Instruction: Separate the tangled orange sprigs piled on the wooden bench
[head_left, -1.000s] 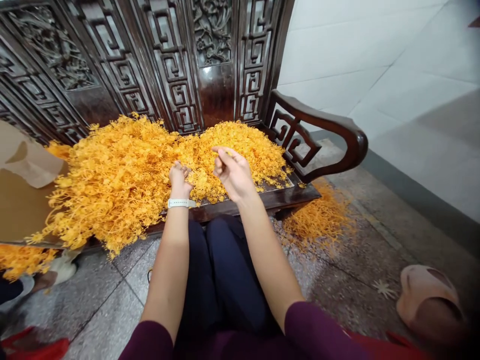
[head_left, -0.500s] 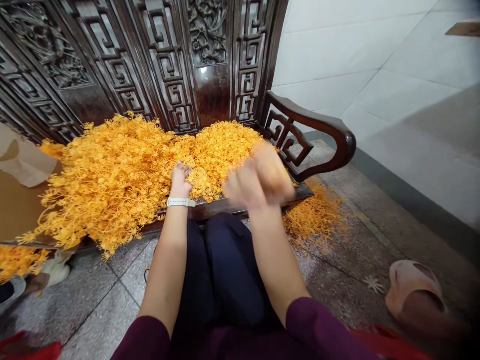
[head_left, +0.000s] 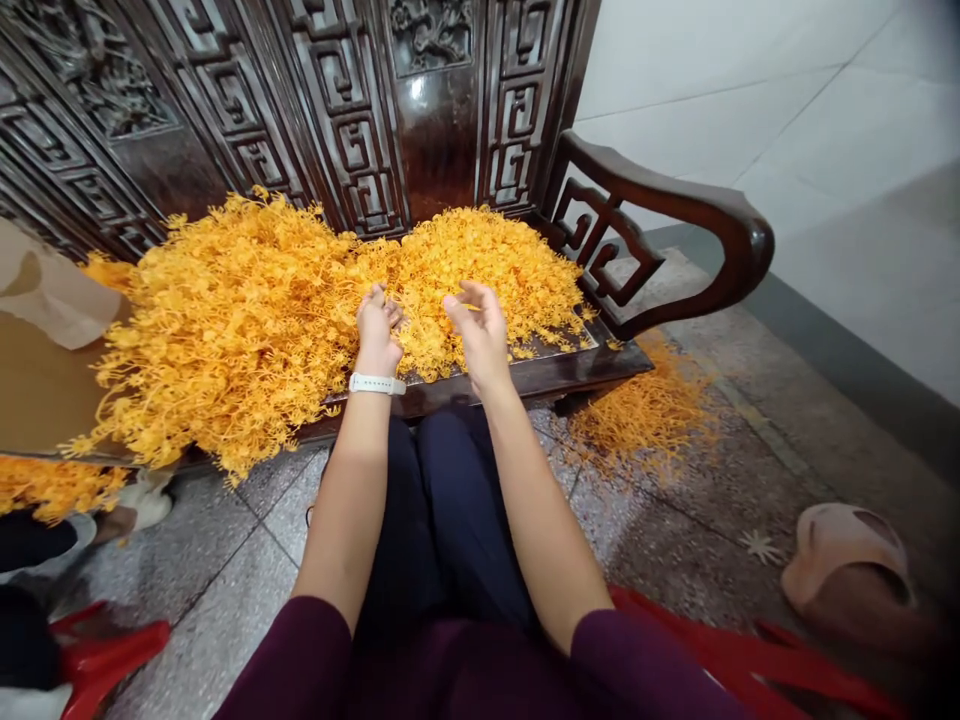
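Observation:
A big heap of orange plastic sprigs (head_left: pixel 247 320) covers the seat of a dark carved wooden bench (head_left: pixel 540 375). My left hand (head_left: pixel 377 322), with a white wristband (head_left: pixel 376 384), rests at the heap's near edge. Its fingers are curled round a few sprigs. My right hand (head_left: pixel 480 328) hovers just beside it, palm turned inward. The thumb and fingers are apart and I see nothing in them. My knees in dark trousers sit right below both hands.
A smaller pile of orange sprigs (head_left: pixel 637 420) lies on the stone floor right of the bench, under the curved armrest (head_left: pixel 675 205). A pink slipper (head_left: pixel 847 560) lies far right. A cardboard box (head_left: pixel 37 380) stands left; another person's shoe (head_left: pixel 142 505) and red plastic (head_left: pixel 105 650) show below it.
My right hand swung out to the right in a blur, then came back beside the left hand with its fingers apart. The left hand stayed at the heap's edge.

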